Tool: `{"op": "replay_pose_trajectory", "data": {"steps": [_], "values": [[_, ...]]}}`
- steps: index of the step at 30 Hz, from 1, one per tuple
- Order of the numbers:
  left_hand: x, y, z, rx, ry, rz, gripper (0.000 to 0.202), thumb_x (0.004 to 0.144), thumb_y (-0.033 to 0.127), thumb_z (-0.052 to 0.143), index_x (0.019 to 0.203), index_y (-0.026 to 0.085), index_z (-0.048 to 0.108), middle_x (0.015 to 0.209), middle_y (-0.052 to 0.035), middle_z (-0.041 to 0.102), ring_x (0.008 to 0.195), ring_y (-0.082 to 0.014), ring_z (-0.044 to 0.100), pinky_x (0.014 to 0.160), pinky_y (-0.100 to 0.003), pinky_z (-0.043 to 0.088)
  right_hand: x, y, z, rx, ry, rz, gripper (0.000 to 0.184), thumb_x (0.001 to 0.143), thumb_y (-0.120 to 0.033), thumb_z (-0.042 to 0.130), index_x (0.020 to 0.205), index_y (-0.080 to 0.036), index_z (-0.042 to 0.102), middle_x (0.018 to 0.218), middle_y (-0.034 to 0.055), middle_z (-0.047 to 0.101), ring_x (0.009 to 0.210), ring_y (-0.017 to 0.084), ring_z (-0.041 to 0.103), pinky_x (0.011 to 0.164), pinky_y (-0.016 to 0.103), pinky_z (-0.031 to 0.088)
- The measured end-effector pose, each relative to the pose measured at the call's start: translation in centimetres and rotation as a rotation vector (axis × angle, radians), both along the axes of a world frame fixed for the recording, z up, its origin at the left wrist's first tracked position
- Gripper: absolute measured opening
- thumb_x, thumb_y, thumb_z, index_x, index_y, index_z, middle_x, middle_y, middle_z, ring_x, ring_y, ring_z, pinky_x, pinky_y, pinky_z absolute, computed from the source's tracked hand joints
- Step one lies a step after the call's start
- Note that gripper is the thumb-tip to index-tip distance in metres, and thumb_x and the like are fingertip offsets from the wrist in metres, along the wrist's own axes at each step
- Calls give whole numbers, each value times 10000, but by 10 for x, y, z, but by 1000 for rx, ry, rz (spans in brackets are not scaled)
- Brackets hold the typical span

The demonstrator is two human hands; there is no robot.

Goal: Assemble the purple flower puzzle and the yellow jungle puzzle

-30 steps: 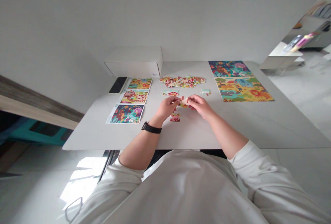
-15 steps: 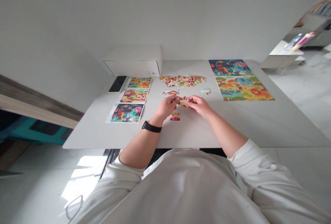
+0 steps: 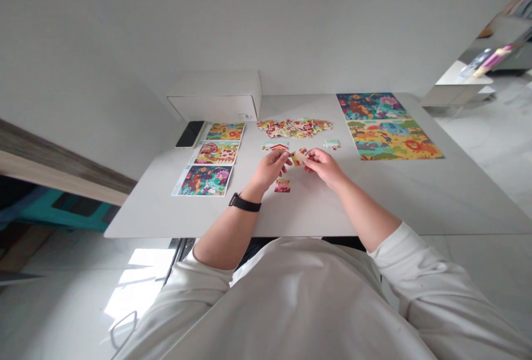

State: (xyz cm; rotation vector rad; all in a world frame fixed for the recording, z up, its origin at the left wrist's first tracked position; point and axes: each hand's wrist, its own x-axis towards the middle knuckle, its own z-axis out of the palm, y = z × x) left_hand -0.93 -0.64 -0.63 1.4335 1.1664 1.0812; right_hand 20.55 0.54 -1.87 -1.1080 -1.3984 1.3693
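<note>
Over the middle of the table, my right hand (image 3: 326, 167) pinches a small jigsaw puzzle piece (image 3: 298, 158) with beige, yellow and red on it; whether it is one piece or a few joined ones is too small to tell. My left hand (image 3: 270, 169) is closed on the left end of it, fingertips curled. Just below the hands lies a pink and yellow puzzle section (image 3: 282, 185). Beyond my left hand rests a joined strip with a red roof (image 3: 275, 147). A pale green puzzle section (image 3: 332, 144) lies beyond my right hand.
A heap of loose puzzle pieces (image 3: 295, 128) spreads at the back. Three picture sheets (image 3: 205, 181) and a phone (image 3: 190, 134) lie at left, before a white box (image 3: 211, 108). At right are two finished-looking animal pictures (image 3: 394, 139). A wall backs the table (image 3: 394, 199).
My fingers have shifted slightly on the puzzle piece, turning it, and the left fingers have spread a little below it. The view has tilted slightly; the table's other things stay put.
</note>
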Motion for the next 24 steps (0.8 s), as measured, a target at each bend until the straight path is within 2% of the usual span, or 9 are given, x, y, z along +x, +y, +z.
{"op": "replay_pose_trajectory", "data": {"steps": [4,7,12,16,20,24], "values": [[0,0,-2,5,20,-24,275,930,437,771,965,179,681,860,-46,735,613,-99,613,530,-214,482,0,-1,0,-33,9,30,469,697,-588,919,867,-254,636,837,20,782,772,219,705,776,375,561],[-1,1,-3,13,26,-21,239,921,400,768,945,181,675,812,-30,719,600,-99,602,533,-221,466,-1,-3,2,-30,8,76,464,725,-614,907,870,-243,670,894,44,801,820,226,718,814,383,570],[-2,2,-2,36,44,-3,195,927,366,734,916,181,672,773,-15,708,558,-83,552,507,-213,418,-1,-4,2,-34,-6,53,511,751,-716,852,873,-244,700,920,50,814,814,221,708,765,350,558],[-4,1,0,24,63,-7,202,913,367,741,879,178,676,768,-18,721,555,-80,540,520,-213,416,0,-3,-1,-27,-23,42,502,760,-719,837,870,-249,698,913,47,809,801,219,699,754,347,547],[-4,-3,3,-94,65,-161,231,836,359,802,883,174,671,849,-51,785,627,-101,607,584,-223,454,2,0,-4,35,-63,-10,469,798,-702,797,871,-249,701,832,21,761,761,200,657,718,324,513],[-2,-7,5,-155,91,-257,223,766,318,806,837,182,643,767,-17,743,654,-122,629,599,-232,446,5,2,-7,95,-123,-38,421,847,-660,759,878,-242,714,763,-7,692,705,174,594,667,299,468]]}}
